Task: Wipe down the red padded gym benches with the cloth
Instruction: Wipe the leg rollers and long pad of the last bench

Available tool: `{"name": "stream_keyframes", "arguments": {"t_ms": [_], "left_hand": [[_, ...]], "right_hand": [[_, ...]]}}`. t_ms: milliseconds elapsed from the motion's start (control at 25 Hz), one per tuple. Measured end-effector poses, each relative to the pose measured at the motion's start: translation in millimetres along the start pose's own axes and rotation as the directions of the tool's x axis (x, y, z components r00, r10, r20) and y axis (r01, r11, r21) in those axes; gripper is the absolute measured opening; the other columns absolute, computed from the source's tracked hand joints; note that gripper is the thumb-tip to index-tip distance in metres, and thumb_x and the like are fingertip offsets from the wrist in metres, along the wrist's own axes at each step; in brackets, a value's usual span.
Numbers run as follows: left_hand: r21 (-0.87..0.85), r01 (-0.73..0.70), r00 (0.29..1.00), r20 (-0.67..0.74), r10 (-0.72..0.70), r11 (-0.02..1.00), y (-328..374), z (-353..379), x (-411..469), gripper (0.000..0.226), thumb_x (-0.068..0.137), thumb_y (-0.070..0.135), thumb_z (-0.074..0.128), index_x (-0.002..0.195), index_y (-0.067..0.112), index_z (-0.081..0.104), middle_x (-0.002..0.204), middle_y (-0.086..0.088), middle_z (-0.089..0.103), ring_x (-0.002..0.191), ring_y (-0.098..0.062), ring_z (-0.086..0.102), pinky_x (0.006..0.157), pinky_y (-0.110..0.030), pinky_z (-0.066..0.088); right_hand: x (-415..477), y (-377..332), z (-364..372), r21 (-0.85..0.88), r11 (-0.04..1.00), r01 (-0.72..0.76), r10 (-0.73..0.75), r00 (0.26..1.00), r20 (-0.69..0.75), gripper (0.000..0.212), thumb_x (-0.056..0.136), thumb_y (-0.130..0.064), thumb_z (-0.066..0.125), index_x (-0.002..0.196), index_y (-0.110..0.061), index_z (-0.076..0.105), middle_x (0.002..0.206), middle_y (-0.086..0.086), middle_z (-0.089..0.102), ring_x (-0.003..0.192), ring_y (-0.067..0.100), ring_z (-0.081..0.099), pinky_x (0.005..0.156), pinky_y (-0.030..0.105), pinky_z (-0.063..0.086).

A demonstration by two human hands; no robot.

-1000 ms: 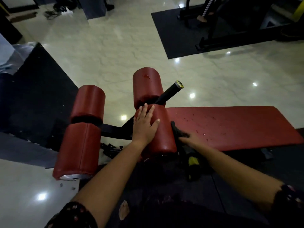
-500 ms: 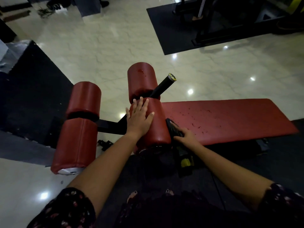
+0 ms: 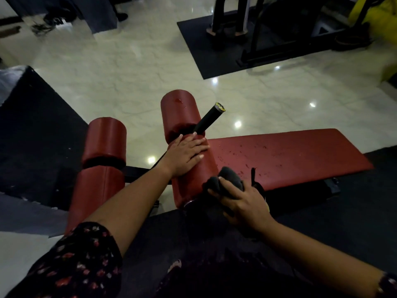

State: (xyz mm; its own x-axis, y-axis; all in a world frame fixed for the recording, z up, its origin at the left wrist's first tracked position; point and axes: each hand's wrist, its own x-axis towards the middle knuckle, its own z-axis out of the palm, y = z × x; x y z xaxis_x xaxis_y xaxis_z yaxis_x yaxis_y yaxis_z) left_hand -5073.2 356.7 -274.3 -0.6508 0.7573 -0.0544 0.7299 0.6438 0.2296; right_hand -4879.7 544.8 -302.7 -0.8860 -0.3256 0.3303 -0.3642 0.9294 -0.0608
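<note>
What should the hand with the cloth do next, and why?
Probably slide the cloth up along the red roller. The right hand holds it bunched at the roller's near end, while the left hand lies flat on top, seemingly steadying it. The bench pad shows specks, so it could follow.

The pad [image 3: 290, 155] lies open along its whole top, right of both hands. The near roller [image 3: 194, 183] is partly covered: the left hand [image 3: 184, 157] lies flat on its far half, and the right hand [image 3: 242, 203], gripping the cloth [image 3: 227, 179], crowds the corner where roller meets pad. A handle [image 3: 209, 118] juts up from the gap before the far roller [image 3: 179, 112], and a bar [image 3: 137, 171] crosses the floor [image 3: 141, 134] gap between these and the left rollers [image 3: 103, 140].
</note>
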Motion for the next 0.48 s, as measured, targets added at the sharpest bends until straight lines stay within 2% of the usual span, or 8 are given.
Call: {"name": "stream_keyframes", "arguments": {"t_ms": [80,200,320,400,480], "left_hand": [[0.002,-0.008,1.000,-0.020,0.008,1.000,-0.2,2.0,-0.8,0.072,0.088,0.060,0.008,0.147,0.035,0.041,0.158,0.010,0.031,0.151,-0.015,0.010,0.121,-0.046,0.002],[-0.005,-0.028,0.999,-0.045,0.028,1.000,-2.4,4.0,0.4,0.072,0.087,0.060,0.009,0.145,0.036,0.044,0.156,0.011,0.035,0.151,-0.014,0.011,0.121,-0.046,0.001],[-0.059,-0.059,0.998,-0.011,0.059,0.996,-7.4,1.8,0.3,0.075,0.084,0.064,0.008,0.144,0.037,0.045,0.157,0.014,0.033,0.151,-0.012,0.007,0.119,-0.043,-0.006],[-0.085,-0.087,0.994,0.052,0.092,0.993,-9.8,-3.4,0.6,0.068,0.089,0.063,0.014,0.146,0.038,0.041,0.158,0.015,0.028,0.151,-0.011,0.002,0.118,-0.042,-0.010],[-0.101,-0.085,0.983,0.156,0.100,0.991,-12.1,-10.1,4.7,0.049,0.101,0.052,0.027,0.148,0.038,0.037,0.160,0.015,0.023,0.151,-0.011,-0.004,0.117,-0.043,-0.014]], "right_hand": [[4.0,-9.8,-5.7,-0.083,0.996,0.037,-0.037,0.999,0.002,0.057,0.079,-0.045,0.050,0.135,-0.040,0.049,0.137,0.000,0.049,0.079,0.033,0.054,0.055,0.036,0.048],[16.1,-31.9,-11.5,-0.149,0.988,0.045,-0.041,0.999,0.028,0.055,0.073,-0.047,0.066,0.127,-0.040,0.060,0.136,-0.002,0.047,0.083,0.034,0.057,0.055,0.037,0.050],[25.6,-51.8,-19.3,-0.201,0.978,0.050,-0.048,0.999,0.013,0.049,0.077,-0.050,0.060,0.125,-0.040,0.062,0.136,-0.003,0.044,0.087,0.033,0.051,0.057,0.036,0.050],[28.8,-70.1,-16.1,-0.248,0.954,0.167,-0.171,0.985,0.005,0.040,0.085,-0.045,0.053,0.124,-0.043,0.062,0.136,-0.004,0.042,0.090,0.032,0.045,0.058,0.032,0.046],[32.5,-99.2,3.4,-0.330,0.890,0.314,-0.297,0.950,0.102,0.037,0.087,-0.038,0.054,0.123,-0.043,0.062,0.136,-0.004,0.043,0.096,0.035,0.044,0.060,0.031,0.046]]}}
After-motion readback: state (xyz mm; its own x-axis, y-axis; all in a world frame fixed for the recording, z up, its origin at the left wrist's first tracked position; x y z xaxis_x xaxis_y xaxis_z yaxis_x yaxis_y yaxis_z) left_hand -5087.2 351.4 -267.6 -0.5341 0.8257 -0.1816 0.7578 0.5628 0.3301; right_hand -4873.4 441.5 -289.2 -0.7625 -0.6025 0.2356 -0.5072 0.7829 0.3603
